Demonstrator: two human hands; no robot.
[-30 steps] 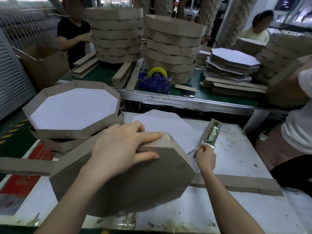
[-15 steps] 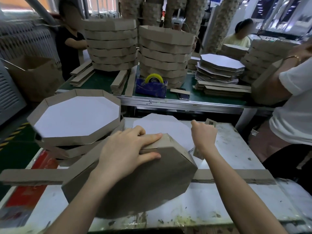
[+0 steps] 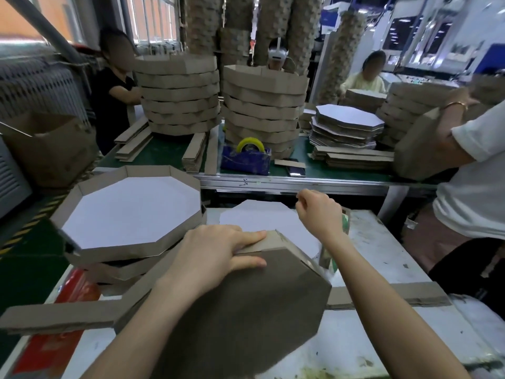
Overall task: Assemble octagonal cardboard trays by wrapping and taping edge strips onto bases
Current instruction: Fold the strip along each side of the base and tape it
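A brown octagonal tray [image 3: 246, 310] stands tilted on the white table [image 3: 382, 250], its underside facing me. My left hand [image 3: 216, 253] presses flat over its top edge, holding the edge strip against the base. One loose end of the edge strip [image 3: 54, 315] sticks out to the left. My right hand [image 3: 317, 212] is raised above the cardboard-covered tape dispenser [image 3: 345, 222], fingers pinched together on a clear tape strip that is hard to see. A white octagonal base [image 3: 259, 217] lies flat behind the tray.
Finished trays [image 3: 131, 212] are stacked at my left. Another cardboard strip [image 3: 382, 294] lies across the table at right. A person in a white shirt [image 3: 470, 187] stands close on the right. On the green bench beyond are a blue tape holder [image 3: 246, 157], tray stacks and bases.
My right hand has risen from the tape dispenser up and back, fingers pinched. My left hand has stayed on the tray's top edge. The view has tilted upward.
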